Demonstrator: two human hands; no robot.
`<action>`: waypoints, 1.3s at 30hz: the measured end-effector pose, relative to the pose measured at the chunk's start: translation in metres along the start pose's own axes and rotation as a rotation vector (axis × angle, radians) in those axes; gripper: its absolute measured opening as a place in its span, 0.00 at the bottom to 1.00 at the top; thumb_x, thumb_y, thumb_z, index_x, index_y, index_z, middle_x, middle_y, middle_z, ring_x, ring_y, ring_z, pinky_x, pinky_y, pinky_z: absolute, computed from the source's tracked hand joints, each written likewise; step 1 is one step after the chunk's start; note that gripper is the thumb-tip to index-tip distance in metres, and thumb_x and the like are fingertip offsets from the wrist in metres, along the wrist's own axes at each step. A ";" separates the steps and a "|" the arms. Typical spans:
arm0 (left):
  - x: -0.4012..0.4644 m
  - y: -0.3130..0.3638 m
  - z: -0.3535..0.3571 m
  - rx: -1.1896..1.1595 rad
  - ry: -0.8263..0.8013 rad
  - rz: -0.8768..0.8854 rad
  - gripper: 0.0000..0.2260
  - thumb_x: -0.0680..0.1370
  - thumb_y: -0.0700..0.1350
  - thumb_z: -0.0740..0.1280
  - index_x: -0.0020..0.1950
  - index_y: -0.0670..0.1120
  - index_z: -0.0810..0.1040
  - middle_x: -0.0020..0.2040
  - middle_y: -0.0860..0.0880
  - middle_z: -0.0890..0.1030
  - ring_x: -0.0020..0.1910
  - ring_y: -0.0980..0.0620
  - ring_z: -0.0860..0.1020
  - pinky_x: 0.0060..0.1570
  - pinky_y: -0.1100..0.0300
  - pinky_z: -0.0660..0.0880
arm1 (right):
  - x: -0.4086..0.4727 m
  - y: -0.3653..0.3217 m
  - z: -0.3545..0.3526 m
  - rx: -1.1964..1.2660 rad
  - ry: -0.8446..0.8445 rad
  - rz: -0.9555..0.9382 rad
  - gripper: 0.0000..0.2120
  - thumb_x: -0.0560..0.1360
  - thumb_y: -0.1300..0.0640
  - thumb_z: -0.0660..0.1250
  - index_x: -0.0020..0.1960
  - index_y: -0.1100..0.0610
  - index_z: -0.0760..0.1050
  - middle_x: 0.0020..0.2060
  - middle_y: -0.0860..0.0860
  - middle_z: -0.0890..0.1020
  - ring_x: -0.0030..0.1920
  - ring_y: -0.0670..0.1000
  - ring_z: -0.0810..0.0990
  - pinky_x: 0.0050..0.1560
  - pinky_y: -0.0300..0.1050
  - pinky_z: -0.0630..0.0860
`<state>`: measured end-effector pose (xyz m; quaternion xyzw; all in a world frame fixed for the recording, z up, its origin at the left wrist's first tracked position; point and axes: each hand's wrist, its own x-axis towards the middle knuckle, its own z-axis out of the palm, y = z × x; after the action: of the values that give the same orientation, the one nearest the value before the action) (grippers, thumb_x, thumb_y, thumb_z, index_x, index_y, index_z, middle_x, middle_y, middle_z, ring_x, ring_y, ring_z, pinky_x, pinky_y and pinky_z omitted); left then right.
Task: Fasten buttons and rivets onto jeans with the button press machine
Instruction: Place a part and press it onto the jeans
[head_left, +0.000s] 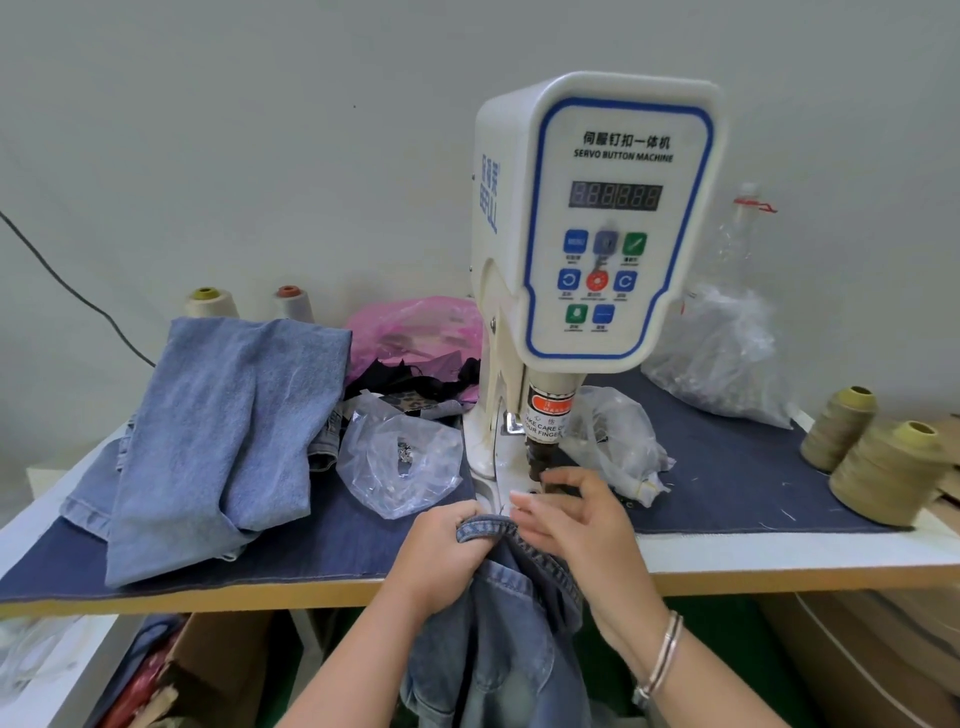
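At the front edge of the counter (779, 564), under the head of the white servo button press machine (597, 218): dark blue denim jeans (498, 613), waistband raised to the machine's base, the rest hanging below the edge. Left hand (441, 551) clamped on the waistband, fingers curled round the hem; right hand (576, 525) beside it at the plunger, fingers loosely spread, fingertips touching near the die. Further left on the counter, a folded light blue denim piece (223, 431) and a clear plastic bag (400, 462).
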<state>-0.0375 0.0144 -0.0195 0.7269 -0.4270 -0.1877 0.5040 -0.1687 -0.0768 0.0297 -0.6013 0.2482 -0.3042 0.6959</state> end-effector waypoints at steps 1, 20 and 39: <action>0.000 -0.001 0.000 0.009 0.002 -0.004 0.08 0.71 0.50 0.64 0.34 0.48 0.74 0.27 0.56 0.72 0.29 0.58 0.67 0.34 0.58 0.64 | 0.002 -0.001 -0.006 -0.002 0.030 0.007 0.10 0.74 0.63 0.70 0.53 0.57 0.73 0.41 0.53 0.86 0.45 0.50 0.85 0.41 0.37 0.80; 0.002 0.000 -0.002 0.065 0.003 0.010 0.15 0.76 0.42 0.67 0.30 0.55 0.74 0.27 0.58 0.73 0.29 0.62 0.69 0.32 0.66 0.64 | 0.035 0.010 -0.021 -0.397 0.031 -0.038 0.06 0.71 0.58 0.73 0.37 0.49 0.82 0.33 0.43 0.82 0.34 0.39 0.79 0.37 0.32 0.73; 0.001 0.004 -0.006 0.018 -0.034 0.019 0.16 0.76 0.41 0.66 0.31 0.58 0.75 0.28 0.59 0.74 0.30 0.62 0.69 0.34 0.64 0.65 | 0.018 0.010 -0.027 -0.919 0.033 -0.611 0.04 0.73 0.60 0.70 0.46 0.53 0.80 0.37 0.41 0.76 0.38 0.42 0.75 0.39 0.30 0.71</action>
<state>-0.0347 0.0159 -0.0130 0.7242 -0.4440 -0.1912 0.4918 -0.1741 -0.1077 0.0162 -0.8830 0.1807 -0.3621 0.2377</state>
